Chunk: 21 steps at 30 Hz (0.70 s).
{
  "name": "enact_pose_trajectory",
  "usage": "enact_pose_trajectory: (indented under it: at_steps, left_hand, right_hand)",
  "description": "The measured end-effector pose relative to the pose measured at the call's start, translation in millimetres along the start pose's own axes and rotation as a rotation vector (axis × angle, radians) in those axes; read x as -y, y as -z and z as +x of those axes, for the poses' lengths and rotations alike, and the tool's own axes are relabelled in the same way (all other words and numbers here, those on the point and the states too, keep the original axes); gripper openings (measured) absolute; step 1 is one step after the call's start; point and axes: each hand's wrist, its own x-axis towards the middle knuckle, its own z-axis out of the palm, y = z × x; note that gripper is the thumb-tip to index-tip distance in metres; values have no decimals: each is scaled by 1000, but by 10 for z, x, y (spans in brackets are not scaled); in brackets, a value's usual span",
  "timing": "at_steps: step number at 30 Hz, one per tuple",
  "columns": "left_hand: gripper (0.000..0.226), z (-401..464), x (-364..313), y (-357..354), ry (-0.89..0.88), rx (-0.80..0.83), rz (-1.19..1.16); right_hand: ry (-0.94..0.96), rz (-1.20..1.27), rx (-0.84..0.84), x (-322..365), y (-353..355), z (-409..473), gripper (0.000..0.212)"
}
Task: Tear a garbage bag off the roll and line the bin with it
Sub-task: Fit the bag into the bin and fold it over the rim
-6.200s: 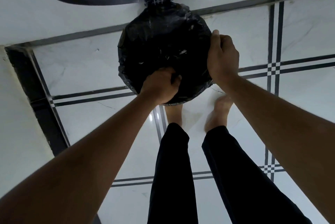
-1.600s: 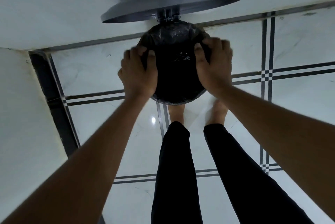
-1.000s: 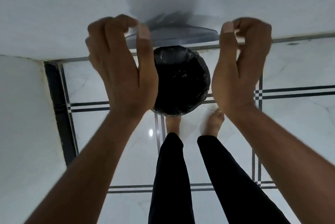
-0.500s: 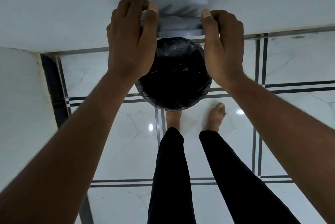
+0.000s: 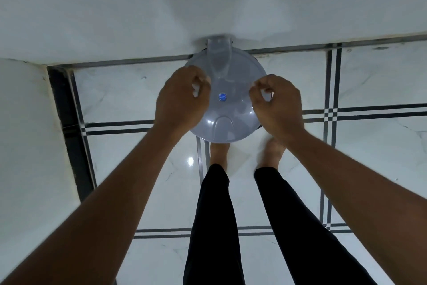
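On a white marble floor (image 5: 129,90) by the wall, the round grey plastic bin lid (image 5: 225,102) lies shut, hiding bag and bin, between the left hand (image 5: 182,102) and right hand (image 5: 277,109), whose curled, empty fingers (image 5: 260,87) hover equally near.

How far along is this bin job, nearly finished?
Nearly. The grey lid is down over the bin, hiding the bag; only a dark sliver shows at its right edge. The left hand and right hand hover loosely curled above the lid, holding nothing. Probably only stepping away remains.
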Motion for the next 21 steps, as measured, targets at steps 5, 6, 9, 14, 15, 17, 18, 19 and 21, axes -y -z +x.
enact_pose_trajectory:
  at_steps: [5,6,9,14,15,17,18,19,21]
  left_hand:
    - [53,49,281,-519,-41,85,177]
    - [61,64,333,-605,-41,87,209]
    - [80,96,495,-818,-21,100,308]
    - [89,64,724,-991,3,136,327]
    - [90,70,747,-988,0,138,330]
    - [92,87,764,-972,-2,149,325]
    - [92,98,769,-964,-4,154,321]
    - [93,106,772,-954,-5,158,320]
    - [93,110,771,-949,-9,164,324]
  right_hand:
    - [10,-177,85,-179,-343,37,47]
    - [25,-225,93,-216,-403,58,55]
    - [-5,-348,98,-314,-560,141,72]
    - [-19,-451,62,-418,-725,183,82]
    - [-18,-450,56,-423,-734,183,83]
    - [-7,-452,45,-445,-739,183,83]
    - [2,-460,34,-453,-743,183,83]
    - [8,-466,26,-463,-747,186,83]
    - [15,-471,20,-471,-742,192,82]
